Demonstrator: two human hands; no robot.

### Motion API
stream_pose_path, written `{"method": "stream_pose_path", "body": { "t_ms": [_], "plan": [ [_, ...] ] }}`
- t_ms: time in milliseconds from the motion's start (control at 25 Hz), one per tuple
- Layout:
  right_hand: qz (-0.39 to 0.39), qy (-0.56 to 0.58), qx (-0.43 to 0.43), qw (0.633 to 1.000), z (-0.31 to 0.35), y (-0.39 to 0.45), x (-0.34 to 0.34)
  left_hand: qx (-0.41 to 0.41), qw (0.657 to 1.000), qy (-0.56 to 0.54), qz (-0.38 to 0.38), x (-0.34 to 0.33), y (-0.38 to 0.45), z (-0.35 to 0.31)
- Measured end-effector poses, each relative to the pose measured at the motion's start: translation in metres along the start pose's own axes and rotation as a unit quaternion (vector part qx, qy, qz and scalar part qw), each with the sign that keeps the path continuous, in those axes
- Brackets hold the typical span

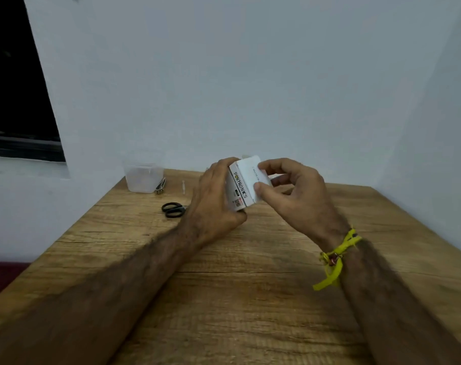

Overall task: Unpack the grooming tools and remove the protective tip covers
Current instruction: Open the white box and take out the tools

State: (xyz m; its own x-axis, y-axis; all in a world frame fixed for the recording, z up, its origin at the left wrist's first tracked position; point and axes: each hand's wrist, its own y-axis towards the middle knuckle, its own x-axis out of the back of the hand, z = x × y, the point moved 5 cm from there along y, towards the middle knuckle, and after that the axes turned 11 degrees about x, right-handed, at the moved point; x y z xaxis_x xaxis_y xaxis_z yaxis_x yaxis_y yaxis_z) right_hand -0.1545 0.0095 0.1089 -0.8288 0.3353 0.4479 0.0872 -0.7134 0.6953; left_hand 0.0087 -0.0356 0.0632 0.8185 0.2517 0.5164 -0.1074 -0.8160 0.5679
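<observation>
The person held a small white box (241, 187) just above the wooden table (250, 299), toward its far edge, both hands on it. The left hand (213, 196) wrapped the box's left side, fingers curled behind it and thumb under its near corner, probably to steady it. The right hand (290, 188) pinched the box's right face between thumb and fingertips, likely working a flap or sleeve open; whether anything had come loose could not be told. Left of the box, black scissors (173, 209) lay on the table. Farther left and back stood a clear plastic tub (143, 177), with a metal nail clipper (161, 186) touching its right side. A thin pale stick (183, 186) lay between clipper and box.
</observation>
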Motion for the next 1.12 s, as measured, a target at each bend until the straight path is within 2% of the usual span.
{"method": "stream_pose_path", "body": {
  "t_ms": [80, 280, 440, 560, 720, 840, 1040, 1120],
  "plan": [
    [0.011, 0.003, -0.009, 1.000, 0.000, -0.002, -0.003, -0.012, 0.999, 0.049, 0.008, 0.007, 0.001, -0.005],
    [0.024, 0.029, -0.054, 0.998, -0.004, -0.005, -0.016, -0.061, 0.979, 0.193, -0.030, 0.019, 0.004, -0.013],
    [0.030, 0.069, -0.102, 0.992, -0.013, -0.007, -0.021, -0.065, 0.968, 0.244, -0.008, 0.014, 0.006, -0.012],
    [0.053, 0.057, -0.105, 0.991, -0.011, -0.009, -0.023, -0.053, 0.972, 0.228, 0.012, 0.013, 0.004, -0.010],
    [0.086, -0.032, -0.065, 0.994, 0.000, -0.010, -0.032, -0.080, 0.966, 0.244, -0.012, 0.010, -0.001, -0.017],
    [0.055, -0.063, -0.032, 0.996, 0.004, -0.006, -0.020, -0.037, 0.987, 0.159, 0.013, 0.013, 0.000, -0.016],
    [-0.029, 0.083, -0.092, 0.992, -0.019, 0.002, 0.023, -0.050, 0.993, 0.026, 0.100, 0.010, -0.003, -0.018],
    [-0.048, 0.083, -0.120, 0.988, -0.025, 0.002, 0.025, -0.087, 0.990, 0.028, 0.106, 0.009, -0.004, -0.019]
  ]
}}
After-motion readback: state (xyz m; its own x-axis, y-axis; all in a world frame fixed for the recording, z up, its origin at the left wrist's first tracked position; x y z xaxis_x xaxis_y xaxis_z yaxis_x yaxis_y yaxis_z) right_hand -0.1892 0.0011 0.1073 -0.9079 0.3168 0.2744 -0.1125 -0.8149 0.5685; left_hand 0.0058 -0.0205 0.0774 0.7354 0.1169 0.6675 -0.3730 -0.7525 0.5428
